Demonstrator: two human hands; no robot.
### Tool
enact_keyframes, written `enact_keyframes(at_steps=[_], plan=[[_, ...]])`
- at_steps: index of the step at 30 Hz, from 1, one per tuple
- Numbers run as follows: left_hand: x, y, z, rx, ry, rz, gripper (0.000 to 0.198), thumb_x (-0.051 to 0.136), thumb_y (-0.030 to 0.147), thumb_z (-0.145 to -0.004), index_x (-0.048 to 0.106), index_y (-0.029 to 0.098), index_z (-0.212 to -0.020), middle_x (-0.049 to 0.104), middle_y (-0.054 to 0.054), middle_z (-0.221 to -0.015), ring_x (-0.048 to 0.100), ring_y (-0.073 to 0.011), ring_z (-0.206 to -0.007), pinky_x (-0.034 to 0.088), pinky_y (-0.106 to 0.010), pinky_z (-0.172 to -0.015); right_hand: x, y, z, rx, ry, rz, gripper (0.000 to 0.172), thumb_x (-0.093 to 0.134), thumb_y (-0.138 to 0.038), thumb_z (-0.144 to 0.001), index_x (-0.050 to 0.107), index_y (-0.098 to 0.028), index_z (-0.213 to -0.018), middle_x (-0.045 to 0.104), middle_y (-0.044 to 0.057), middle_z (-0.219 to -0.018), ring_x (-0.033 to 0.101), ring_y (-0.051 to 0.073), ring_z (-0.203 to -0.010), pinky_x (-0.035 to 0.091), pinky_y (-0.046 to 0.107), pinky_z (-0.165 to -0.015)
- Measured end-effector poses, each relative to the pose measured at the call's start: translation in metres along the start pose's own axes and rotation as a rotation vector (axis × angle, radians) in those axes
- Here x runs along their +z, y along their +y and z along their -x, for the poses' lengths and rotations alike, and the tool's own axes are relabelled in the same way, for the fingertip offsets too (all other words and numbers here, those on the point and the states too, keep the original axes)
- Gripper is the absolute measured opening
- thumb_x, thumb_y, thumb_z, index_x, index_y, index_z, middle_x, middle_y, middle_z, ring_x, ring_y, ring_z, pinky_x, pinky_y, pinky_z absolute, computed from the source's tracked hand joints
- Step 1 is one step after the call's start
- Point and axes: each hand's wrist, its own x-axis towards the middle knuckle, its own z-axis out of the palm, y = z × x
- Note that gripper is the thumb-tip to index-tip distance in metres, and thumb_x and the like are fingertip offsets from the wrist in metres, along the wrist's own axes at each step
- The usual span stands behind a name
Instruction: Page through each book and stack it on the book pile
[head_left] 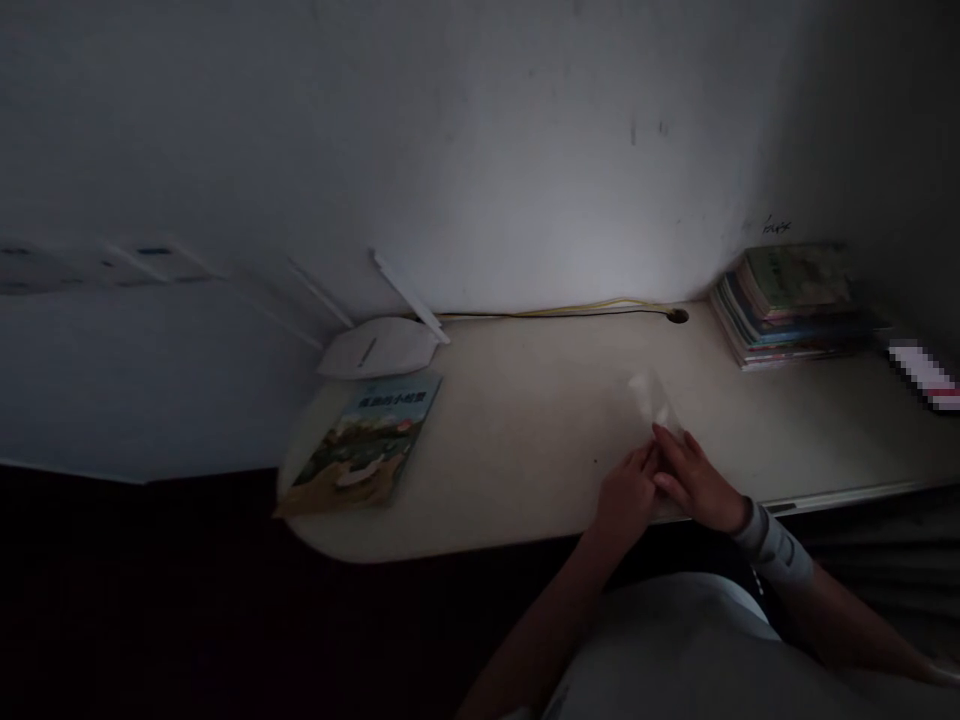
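Note:
A thin, whitish, see-through sheet [651, 396] stands up from between my hands over the front part of the desk. Whether it is tissue or plastic film I cannot tell. My left hand [628, 490] has its fingers closed at the sheet's lower end. Close against it, my right hand [699, 482] pinches the same sheet from the right, fingertips touching those of the left. Part of the sheet is hidden behind the fingers. A grey band [776, 545] wraps the right wrist.
On the pale desk [517, 430], a picture book [367, 440] overhangs the left edge, before a white router [381, 348] with antennas. Cables [555, 312] run along the wall to a hole [677, 316]. A stack of books [799, 300] and a phone [922, 375] lie right.

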Motion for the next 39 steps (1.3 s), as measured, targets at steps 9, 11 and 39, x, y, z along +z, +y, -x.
enact_keyframes(at_steps=[9,11,39], plan=[[-0.03,-0.017,0.024,-0.617,0.674,0.833,0.022,0.049,0.036,-0.083,0.06,0.016,-0.081,0.069,-0.007,-0.085,0.068,-0.0172,-0.077,0.057,-0.031,-0.068,-0.005,0.012,0.001,-0.064,-0.023,0.205,0.077,0.041,-0.05,-0.091,0.012,-0.01,-0.15,0.038,0.022,-0.145,0.033,0.028,-0.136,0.03,0.049,-0.109],[-0.048,-0.032,0.042,-0.767,0.787,0.869,0.023,0.054,0.038,-0.078,0.056,0.016,-0.086,0.065,-0.002,-0.073,0.066,-0.016,-0.066,0.056,-0.03,-0.062,-0.008,0.013,0.004,-0.066,-0.068,0.304,0.066,0.044,-0.05,-0.091,0.031,-0.013,-0.144,0.042,0.02,-0.143,0.036,0.029,-0.134,0.028,0.052,-0.108],[-0.148,-0.135,0.072,-0.81,0.108,-0.632,0.054,0.042,0.038,-0.091,0.038,0.01,-0.137,0.034,-0.022,-0.147,0.025,-0.0389,-0.137,0.029,-0.056,-0.105,-0.027,0.057,0.068,0.058,0.301,0.204,0.052,0.046,-0.04,-0.09,0.04,-0.019,-0.138,0.044,0.016,-0.141,0.039,0.03,-0.132,0.041,0.051,-0.102]])
